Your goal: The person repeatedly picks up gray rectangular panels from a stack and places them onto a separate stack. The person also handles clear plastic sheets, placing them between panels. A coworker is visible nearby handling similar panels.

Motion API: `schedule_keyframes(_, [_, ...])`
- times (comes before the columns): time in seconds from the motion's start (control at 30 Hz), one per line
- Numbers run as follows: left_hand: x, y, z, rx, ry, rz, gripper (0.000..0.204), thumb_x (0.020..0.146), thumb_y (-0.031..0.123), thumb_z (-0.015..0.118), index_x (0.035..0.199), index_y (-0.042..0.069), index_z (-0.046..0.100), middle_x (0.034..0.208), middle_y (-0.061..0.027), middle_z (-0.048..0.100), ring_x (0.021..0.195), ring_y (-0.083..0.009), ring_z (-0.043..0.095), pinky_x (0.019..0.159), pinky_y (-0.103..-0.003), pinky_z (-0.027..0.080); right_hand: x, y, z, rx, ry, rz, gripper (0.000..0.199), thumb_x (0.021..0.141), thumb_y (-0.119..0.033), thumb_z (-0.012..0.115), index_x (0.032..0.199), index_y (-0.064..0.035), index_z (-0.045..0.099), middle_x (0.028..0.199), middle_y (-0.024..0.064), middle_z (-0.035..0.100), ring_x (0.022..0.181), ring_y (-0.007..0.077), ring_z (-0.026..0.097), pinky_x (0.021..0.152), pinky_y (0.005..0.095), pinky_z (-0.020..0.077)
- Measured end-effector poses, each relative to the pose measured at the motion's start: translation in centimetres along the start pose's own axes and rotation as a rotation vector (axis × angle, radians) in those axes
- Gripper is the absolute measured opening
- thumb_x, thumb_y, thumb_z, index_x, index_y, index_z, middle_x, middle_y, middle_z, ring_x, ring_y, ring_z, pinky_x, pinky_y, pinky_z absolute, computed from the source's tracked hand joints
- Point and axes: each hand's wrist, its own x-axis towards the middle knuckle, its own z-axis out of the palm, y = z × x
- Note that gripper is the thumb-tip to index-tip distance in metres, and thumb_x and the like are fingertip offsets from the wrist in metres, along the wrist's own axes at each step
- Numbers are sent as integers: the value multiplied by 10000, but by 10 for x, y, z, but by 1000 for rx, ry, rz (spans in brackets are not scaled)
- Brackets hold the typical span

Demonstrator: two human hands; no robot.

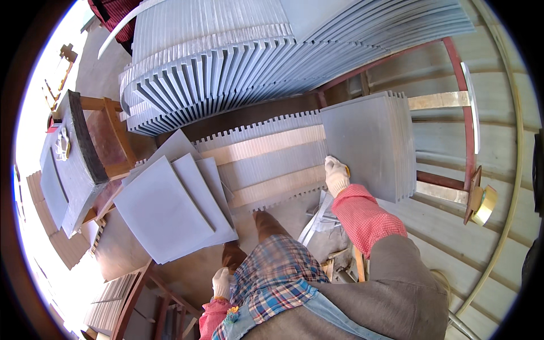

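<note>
Your right hand (338, 174) touches the left edge of the grey panel (365, 139), which extends rightward from its fingers (330, 164); I can't tell whether it, or your left hand (221, 281), is closed.

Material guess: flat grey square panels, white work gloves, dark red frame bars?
Flat grey square panels: possibly ceramic or coated board; smooth, matte, crisp-edged, but the look leaves it open.
White work gloves: probably knitted cotton; matte, soft-looking surface.
Dark red frame bars: likely painted metal; straight, slim, fairly evenly coloured.
</note>
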Motion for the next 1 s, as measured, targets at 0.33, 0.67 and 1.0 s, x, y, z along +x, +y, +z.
schedule_keyframes(0.33, [-5, 11, -14, -31, 19, 42, 438, 1051, 305, 545, 1358, 1, 615, 836, -188, 743, 594, -261, 677, 538, -377, 550, -110, 18, -172, -341, -1239, -98, 304, 938, -311, 613, 1076, -134, 818, 1111, 159, 769, 1008, 295, 750, 862, 485, 593])
schedule_keyframes(0.67, [-7, 44, 5, 60, -28, 117, 425, 1032, 314, 571, 1330, 22, 652, 810, -138, 724, 604, -209, 645, 534, -339, 511, 135, -35, -260, -439, 151, -299, 195, 912, -152, 594, 1064, -89, 699, 1057, 72, 673, 937, 235, 676, 773, 393, 551])
schedule_keyframes(1.0, [7, 56, 21, 25, -36, 122, 448, 1011, 327, 573, 1335, 27, 649, 814, -151, 728, 614, -228, 669, 530, -357, 529, -95, 13, -213, -444, -315, -281, 186, 890, -148, 606, 1029, -68, 701, 999, 69, 684, 938, 243, 702, 812, 405, 552])
